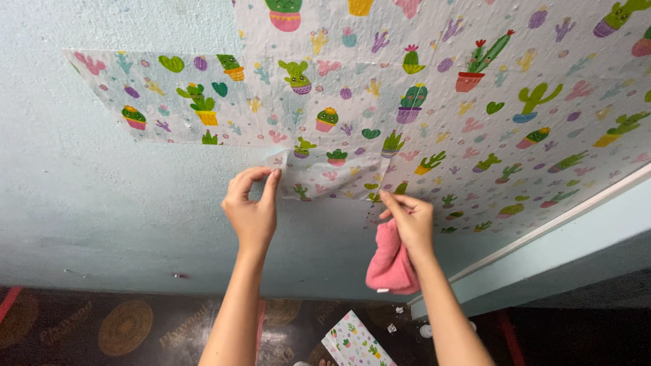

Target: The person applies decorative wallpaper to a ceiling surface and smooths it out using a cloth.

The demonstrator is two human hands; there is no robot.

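Pink cloth (391, 261) tucked in your right hand (409, 220), fingertips pressing the cactus sheet (325, 173) mid-frame while your left hand (252, 210) pinches its loose corner: sticking step, smoothing flat seems next.

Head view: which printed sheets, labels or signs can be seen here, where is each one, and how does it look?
White cactus-print wallpaper: stuck on the pale blue wall, upper right; green cacti, pink pots.
Loose cactus-print strip: centre, pinched by the left hand and right hand, which also holds a pink cloth.
Cut cactus-print sheet: on the dark floor, bottom centre.
Round tan floor marks: bottom left; lettering not described.
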